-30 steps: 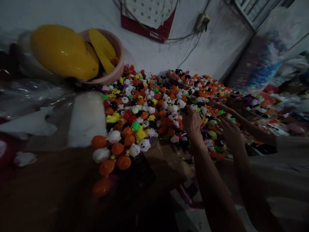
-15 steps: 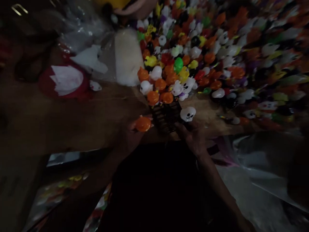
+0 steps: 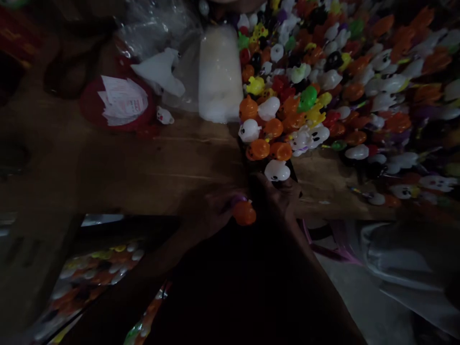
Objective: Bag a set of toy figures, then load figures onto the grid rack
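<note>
Probably light, stiff and slick, the orange toy (image 3: 245, 213) pokes out beyond the left hand (image 3: 216, 211), its fingers clamped by the purple end (image 3: 236, 200), likely the surest hold, while the white toy (image 3: 277, 170) sits at the right hand's (image 3: 282, 197) fingertips, grip too dark to tell.

The left hand (image 3: 213, 210) and right hand (image 3: 283, 199) are bare, as are the forearms (image 3: 316, 268), long and slim, narrowing at the wrists. Dark clothing (image 3: 237, 287) covers the torso, near black, its cut and details lost in shadow.
</note>
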Demonstrator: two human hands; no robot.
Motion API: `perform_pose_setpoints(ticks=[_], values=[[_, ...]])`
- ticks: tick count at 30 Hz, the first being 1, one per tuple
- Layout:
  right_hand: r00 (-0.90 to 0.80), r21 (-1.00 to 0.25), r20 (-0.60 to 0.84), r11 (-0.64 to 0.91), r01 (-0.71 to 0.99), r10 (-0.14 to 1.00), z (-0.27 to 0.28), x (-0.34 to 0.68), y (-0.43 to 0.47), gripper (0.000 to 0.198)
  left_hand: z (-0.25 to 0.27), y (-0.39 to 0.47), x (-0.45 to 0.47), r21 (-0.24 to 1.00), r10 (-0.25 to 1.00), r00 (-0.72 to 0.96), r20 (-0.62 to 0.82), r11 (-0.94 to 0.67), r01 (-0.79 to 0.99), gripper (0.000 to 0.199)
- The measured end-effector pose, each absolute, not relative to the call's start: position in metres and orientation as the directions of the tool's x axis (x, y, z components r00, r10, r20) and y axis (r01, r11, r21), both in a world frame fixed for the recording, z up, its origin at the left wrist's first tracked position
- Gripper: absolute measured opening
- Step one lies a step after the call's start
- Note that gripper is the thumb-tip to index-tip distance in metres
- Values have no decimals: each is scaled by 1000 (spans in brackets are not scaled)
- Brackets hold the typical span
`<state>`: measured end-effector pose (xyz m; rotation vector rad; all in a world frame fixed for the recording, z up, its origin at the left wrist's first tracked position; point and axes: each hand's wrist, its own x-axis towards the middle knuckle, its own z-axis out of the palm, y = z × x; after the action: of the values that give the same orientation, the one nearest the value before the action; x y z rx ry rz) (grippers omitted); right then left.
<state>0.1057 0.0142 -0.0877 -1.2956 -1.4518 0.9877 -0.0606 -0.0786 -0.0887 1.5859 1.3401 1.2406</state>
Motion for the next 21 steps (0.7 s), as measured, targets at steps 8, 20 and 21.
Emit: perform_pose_setpoints(ticks=[8, 20, 21], values=[[12, -804, 330, 274, 528, 944, -107, 110, 17, 32, -92, -63, -39, 995, 943, -326, 68, -43, 85, 16], [-232, -643, 410, 460, 612, 882, -95, 112, 20, 16, -87, -45, -20, 1000, 890, -456, 21, -19, 9, 21], [-245, -634, 395, 456, 625, 885, -94, 112, 20, 16, -86, -46, -21, 999, 890, -456, 20, -3, 38, 21]])
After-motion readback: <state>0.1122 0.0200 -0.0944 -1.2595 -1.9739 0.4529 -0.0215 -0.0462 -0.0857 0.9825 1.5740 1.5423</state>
